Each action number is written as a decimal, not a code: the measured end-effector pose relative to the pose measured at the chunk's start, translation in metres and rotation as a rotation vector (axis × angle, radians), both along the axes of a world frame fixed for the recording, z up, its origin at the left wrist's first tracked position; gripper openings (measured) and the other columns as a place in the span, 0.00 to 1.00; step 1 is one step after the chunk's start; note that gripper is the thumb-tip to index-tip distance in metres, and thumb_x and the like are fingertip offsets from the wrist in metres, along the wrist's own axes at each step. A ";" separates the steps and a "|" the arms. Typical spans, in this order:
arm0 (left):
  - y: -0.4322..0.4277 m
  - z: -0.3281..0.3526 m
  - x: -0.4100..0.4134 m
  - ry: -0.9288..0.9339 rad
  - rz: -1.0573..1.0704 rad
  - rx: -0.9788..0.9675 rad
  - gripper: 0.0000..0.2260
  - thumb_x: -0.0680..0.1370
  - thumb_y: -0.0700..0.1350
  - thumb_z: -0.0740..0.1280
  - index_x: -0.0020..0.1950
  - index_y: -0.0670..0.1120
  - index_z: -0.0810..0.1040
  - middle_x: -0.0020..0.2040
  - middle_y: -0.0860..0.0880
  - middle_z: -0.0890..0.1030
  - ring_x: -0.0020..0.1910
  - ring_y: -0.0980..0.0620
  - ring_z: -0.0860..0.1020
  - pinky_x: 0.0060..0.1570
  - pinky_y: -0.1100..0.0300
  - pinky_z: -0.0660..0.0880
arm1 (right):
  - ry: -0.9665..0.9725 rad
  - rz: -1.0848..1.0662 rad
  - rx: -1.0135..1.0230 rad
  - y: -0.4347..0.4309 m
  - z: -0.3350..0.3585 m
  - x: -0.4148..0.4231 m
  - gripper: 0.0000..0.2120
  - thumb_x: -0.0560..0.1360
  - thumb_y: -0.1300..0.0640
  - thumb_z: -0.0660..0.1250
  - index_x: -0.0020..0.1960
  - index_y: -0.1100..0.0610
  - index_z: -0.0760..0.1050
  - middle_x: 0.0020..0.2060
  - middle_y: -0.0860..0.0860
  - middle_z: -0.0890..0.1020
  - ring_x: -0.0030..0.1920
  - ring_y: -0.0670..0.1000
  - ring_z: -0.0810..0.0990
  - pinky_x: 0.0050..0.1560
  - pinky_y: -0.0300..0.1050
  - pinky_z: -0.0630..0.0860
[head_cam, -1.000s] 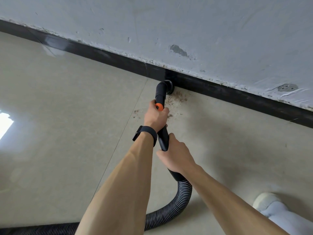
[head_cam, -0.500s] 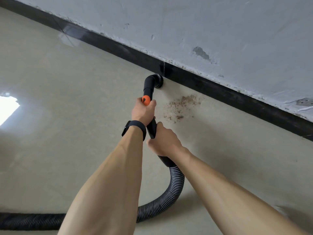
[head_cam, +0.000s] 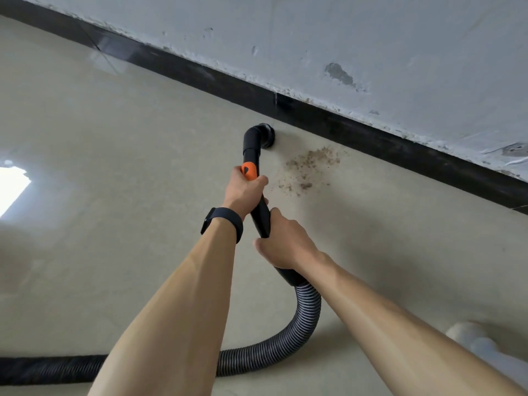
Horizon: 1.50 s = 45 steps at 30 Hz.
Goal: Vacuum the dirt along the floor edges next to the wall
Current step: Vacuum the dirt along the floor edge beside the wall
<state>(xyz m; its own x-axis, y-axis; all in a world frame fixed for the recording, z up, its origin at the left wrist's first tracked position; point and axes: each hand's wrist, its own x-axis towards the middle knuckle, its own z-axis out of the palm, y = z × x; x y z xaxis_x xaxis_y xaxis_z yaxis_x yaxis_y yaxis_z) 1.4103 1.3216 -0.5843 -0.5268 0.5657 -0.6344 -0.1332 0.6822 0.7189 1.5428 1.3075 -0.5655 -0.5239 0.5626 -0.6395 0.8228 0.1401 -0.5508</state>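
Beige tile floor (head_cam: 114, 167) w/ black baseboard (head_cam: 371, 132). Brown dirt (head_cam: 310, 167) sits just right of the nozzle (head_cam: 264, 135). Both hands wrapped round the black wand (head_cam: 261, 215): left hand (head_cam: 243, 190) by the orange button, right hand (head_cam: 285, 244) lower.

Open floor (head_cam: 100, 167); baseboard (head_cam: 357, 130) behind nozzle (head_cam: 264, 135).

Two hands are in view, one left hand (head_cam: 245, 190) and one right hand (head_cam: 288, 244), both gripping one black tube (head_cam: 251, 144). The tube carries one orange switch (head_cam: 249, 171), ends at the far side in one round nozzle (head_cam: 267, 135), and joins one ribbed hose (head_cam: 305, 315) at the near side. One wristband (head_cam: 228, 218) circles the left wrist. One patch of dirt (head_cam: 311, 164) lies right of the nozzle. There is one floor (head_cam: 114, 138), one black skirting board (head_cam: 371, 132), one wall (head_cam: 343, 38) with two grey chipped spots (head_cam: 338, 72), and one white shoe (head_cam: 468, 335) at the near right.
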 end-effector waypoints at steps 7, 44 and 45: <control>-0.056 -0.005 -0.009 -0.042 0.019 -0.111 0.15 0.70 0.35 0.67 0.56 0.41 0.70 0.41 0.42 0.76 0.27 0.45 0.79 0.33 0.54 0.81 | 0.003 0.090 -0.007 -0.069 -0.001 0.019 0.11 0.76 0.55 0.63 0.53 0.54 0.62 0.38 0.51 0.75 0.35 0.53 0.73 0.33 0.49 0.69; -0.004 -0.013 0.056 0.027 -0.137 -0.069 0.11 0.70 0.43 0.68 0.46 0.49 0.66 0.49 0.41 0.81 0.47 0.40 0.83 0.50 0.43 0.81 | -0.065 -0.143 0.008 -0.040 -0.007 0.070 0.12 0.74 0.52 0.67 0.52 0.52 0.65 0.40 0.53 0.80 0.39 0.56 0.82 0.39 0.50 0.78; 0.000 -0.014 0.058 0.031 -0.149 -0.069 0.11 0.71 0.44 0.68 0.47 0.49 0.67 0.48 0.42 0.80 0.47 0.40 0.83 0.50 0.44 0.81 | -0.064 -0.150 0.010 -0.038 -0.007 0.072 0.12 0.75 0.52 0.67 0.52 0.52 0.65 0.40 0.53 0.80 0.39 0.56 0.81 0.38 0.49 0.77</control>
<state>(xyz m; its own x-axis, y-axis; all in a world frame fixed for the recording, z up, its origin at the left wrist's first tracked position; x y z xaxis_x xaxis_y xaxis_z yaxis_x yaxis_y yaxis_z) 1.4681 1.3215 -0.5980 -0.4602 0.5946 -0.6593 -0.0048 0.7409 0.6716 1.6146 1.2698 -0.5723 -0.3922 0.6377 -0.6630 0.8682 0.0185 -0.4958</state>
